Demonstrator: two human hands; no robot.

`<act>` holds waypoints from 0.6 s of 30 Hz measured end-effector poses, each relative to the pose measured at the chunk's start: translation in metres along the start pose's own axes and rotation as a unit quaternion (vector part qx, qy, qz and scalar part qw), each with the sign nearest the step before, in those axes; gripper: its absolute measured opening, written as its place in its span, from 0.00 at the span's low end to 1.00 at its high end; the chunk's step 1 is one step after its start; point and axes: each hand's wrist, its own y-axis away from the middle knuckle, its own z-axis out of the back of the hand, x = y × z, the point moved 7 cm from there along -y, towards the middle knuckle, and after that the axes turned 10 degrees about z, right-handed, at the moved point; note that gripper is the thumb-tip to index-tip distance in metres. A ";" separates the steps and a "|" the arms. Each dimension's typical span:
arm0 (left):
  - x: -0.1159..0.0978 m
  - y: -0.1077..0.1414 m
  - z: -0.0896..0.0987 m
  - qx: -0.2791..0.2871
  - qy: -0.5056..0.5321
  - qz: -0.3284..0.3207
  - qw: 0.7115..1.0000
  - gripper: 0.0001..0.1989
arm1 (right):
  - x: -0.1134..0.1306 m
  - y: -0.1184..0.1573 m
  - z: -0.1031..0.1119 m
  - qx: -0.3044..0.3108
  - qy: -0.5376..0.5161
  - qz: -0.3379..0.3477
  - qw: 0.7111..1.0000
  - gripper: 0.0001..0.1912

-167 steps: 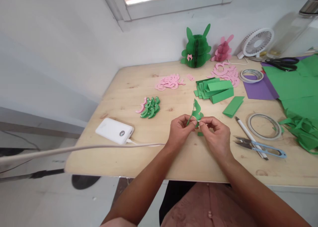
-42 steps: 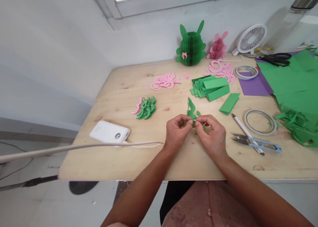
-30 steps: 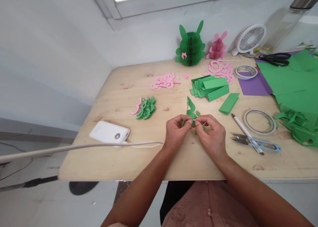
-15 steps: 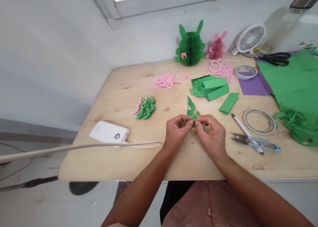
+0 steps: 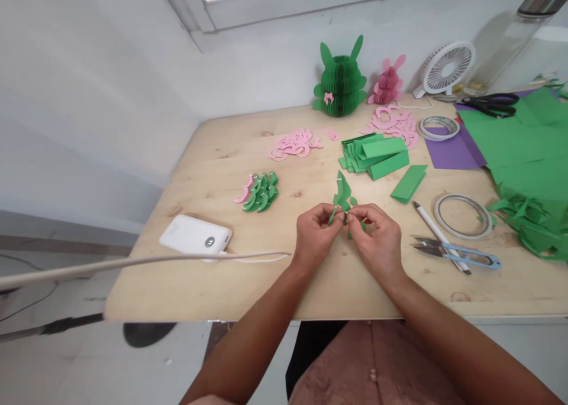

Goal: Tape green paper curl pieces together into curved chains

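My left hand (image 5: 317,230) and my right hand (image 5: 377,236) meet over the front of the table, thumbs and forefingers pinched close together. Between them is a cut green paper piece (image 5: 343,192) with a curved outline, its upper part standing out above the fingertips. Pale strips show on it near its top and by my left fingers. The exact spot where the fingertips grip is partly hidden. Left of my hands lies a pile of curved green cutouts (image 5: 261,192), each with a pale strip, beside a few pink curved cutouts (image 5: 245,189).
Thread snips (image 5: 461,254) lie across a white pen (image 5: 439,233) to the right, near a tape roll (image 5: 439,219). Folded green paper strips (image 5: 377,156) are behind my hands. A white power bank (image 5: 195,236) with a cable sits left. Paper rabbits (image 5: 341,88) stand by the wall.
The green paper piece has turned slightly, showing more of its face and a pale strip near its top. Both hands stay in nearly the same place.
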 end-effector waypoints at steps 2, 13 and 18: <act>0.001 0.000 0.000 -0.004 -0.003 0.003 1.000 0.04 | -0.002 0.000 -0.001 0.001 -0.006 -0.007 1.000 0.05; -0.001 0.000 0.003 -0.019 -0.018 0.004 1.000 0.04 | -0.005 0.001 -0.003 0.011 -0.016 -0.020 1.000 0.06; -0.003 0.001 0.003 -0.020 -0.017 0.009 1.000 0.04 | -0.005 0.000 -0.002 0.010 -0.016 -0.014 1.000 0.06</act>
